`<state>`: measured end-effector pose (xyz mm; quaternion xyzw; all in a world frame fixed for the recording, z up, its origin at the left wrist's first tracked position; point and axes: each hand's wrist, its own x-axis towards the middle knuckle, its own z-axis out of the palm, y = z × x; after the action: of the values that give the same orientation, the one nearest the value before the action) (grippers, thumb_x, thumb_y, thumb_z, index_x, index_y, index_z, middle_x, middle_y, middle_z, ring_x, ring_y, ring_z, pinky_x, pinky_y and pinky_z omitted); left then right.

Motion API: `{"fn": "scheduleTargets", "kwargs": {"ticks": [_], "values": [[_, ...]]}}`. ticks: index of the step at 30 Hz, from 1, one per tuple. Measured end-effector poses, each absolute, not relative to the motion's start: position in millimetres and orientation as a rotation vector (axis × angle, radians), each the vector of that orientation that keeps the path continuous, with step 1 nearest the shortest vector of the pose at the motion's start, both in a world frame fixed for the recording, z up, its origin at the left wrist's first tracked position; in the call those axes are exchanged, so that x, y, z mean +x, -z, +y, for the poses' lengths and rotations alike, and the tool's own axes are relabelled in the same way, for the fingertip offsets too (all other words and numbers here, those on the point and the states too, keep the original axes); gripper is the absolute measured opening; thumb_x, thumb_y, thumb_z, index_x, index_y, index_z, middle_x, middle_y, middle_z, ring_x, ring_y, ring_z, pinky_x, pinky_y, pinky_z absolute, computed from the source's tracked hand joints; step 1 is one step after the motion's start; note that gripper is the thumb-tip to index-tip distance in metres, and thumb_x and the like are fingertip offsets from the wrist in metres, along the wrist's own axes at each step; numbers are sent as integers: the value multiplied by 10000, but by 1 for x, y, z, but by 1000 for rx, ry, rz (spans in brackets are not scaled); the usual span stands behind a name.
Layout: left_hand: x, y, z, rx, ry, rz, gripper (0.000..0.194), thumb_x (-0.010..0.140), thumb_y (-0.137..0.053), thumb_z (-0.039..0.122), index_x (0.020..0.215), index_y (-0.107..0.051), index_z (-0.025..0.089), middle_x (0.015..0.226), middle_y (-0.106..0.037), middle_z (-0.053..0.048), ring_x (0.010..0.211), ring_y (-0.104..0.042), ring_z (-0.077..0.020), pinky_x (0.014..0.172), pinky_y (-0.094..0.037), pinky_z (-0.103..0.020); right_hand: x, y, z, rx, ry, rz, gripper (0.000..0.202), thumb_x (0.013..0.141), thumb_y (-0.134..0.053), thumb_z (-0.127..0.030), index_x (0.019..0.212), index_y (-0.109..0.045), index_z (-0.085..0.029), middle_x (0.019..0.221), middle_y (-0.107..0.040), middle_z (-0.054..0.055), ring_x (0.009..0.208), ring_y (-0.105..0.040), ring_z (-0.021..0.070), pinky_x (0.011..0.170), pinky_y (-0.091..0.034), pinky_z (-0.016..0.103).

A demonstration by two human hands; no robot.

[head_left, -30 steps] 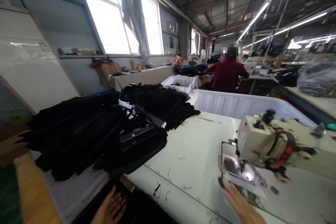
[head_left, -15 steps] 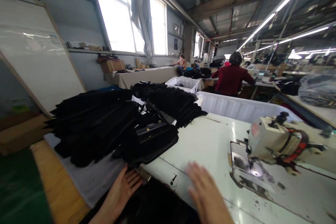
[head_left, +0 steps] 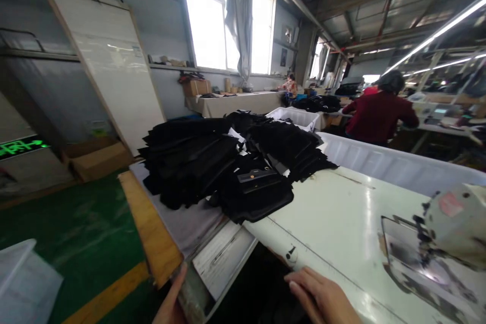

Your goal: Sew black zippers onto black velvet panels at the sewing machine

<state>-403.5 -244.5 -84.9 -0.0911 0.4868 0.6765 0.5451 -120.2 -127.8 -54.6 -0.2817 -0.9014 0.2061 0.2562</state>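
My left hand is low beside the worn corner of the table frame, near the end of a yellowish wooden board. One finger is stretched out, the rest are hidden, and I see nothing held. My right hand rests at the front edge of the pale sewing table, its fingers loosely extended and holding nothing. Beyond both hands lie big stacks of black fabric pieces. Nearest is a black piece with a dark strip and a small gold-coloured fitting.
A sewing machine stands at the right. White plastic bins are behind the table, and another bin sits on the green floor at lower left. A person in a dark red top works farther back.
The view has turned left. My left hand has gone from beside the black pieces to the table's near left corner. My right hand has come down to the front edge.
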Motion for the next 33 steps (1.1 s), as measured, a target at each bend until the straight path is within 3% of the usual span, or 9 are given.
{"fn": "scheduleTargets", "kwargs": {"ticks": [5, 8, 12, 16, 19, 22, 25, 28, 33], "values": [[-414, 107, -257, -278, -1508, 1210, 495, 946, -606, 340, 1400, -511, 166, 1068, -755, -109, 998, -717, -301, 873, -574, -406, -194, 45, -126, -664, -154, -2770, 129, 938, -550, -140, 951, -637, -234, 856, -682, 10, 764, -689, 197, 653, -548, 282], [-415, 118, -253, -242, -1530, 1171, 475, 905, -667, 360, 1331, -579, 167, 1046, -762, -104, 981, -722, -307, 856, -581, -398, -252, 43, -117, -476, 114, -2968, 115, 869, -609, -78, 928, -623, -175, 879, -679, 57, 797, -668, 229, 679, -527, 326], [-413, 120, -255, -200, -1542, 1162, 433, 916, -657, 353, 1270, -606, 108, 1020, -762, -139, 979, -721, -324, 841, -586, -417, -297, 47, -97, -357, 205, -3037, 160, 820, -581, 23, 853, -632, -125, 898, -686, 130, 790, -664, 243, 614, -484, 321], [-407, 117, -266, -145, -1598, 1141, 546, 787, -812, 251, 1274, -595, 132, 1134, -731, -134, 1075, -680, -339, 881, -574, -418, -296, 50, -86, -246, 177, -3046, 234, 773, -592, 35, 909, -615, -155, 876, -688, 97, 745, -656, 224, 606, -458, 302], [-400, 118, -272, -148, -1624, 1110, 605, 759, -841, 247, 1295, -577, 151, 1211, -700, -129, 1131, -652, -331, 926, -555, -416, -278, 48, -88, -272, 80, -2995, 187, 821, -560, -37, 936, -572, -184, 836, -667, 62, 727, -649, 212, 626, -451, 296], [-391, 121, -272, -194, -1617, 1101, 654, 730, -861, 245, 1305, -569, 142, 1215, -697, -137, 1153, -639, -330, 951, -540, -418, -261, 45, -96, -481, -98, -2872, 161, 962, -385, -135, 918, -531, -185, 718, -627, 37, 643, -635, 187, 612, -450, 282], [-382, 123, -269, -232, -1607, 1127, 719, 653, -900, 228, 1290, -587, 117, 1164, -717, -151, 1139, -643, -351, 968, -526, -423, -253, 49, -103, -669, -888, -2483, 304, 1039, -241, -234, 1088, -535, -179, 719, -668, 23, 733, -671, 187, 731, -493, 298], [-375, 121, -266, -242, -1614, 1170, 778, 609, -910, 233, 1301, -577, 114, 1146, -723, -155, 1137, -639, -377, 986, -509, -464, -254, 59, -102, -667, -1506, -2153, 317, 1028, -363, -364, 1185, -587, -203, 866, -733, 39, 956, -677, 216, 916, -467, 364], [-368, 114, -263, -301, -1659, 1178, 826, 627, -881, 249, 1347, -494, 125, 1185, -702, -158, 1167, -617, -382, 883, -571, -526, -264, 81, -96, -718, -1387, -2258, 320, 962, -520, -496, 877, -613, -202, 678, -632, 13, 662, -636, 201, 685, -505, 312]]}}
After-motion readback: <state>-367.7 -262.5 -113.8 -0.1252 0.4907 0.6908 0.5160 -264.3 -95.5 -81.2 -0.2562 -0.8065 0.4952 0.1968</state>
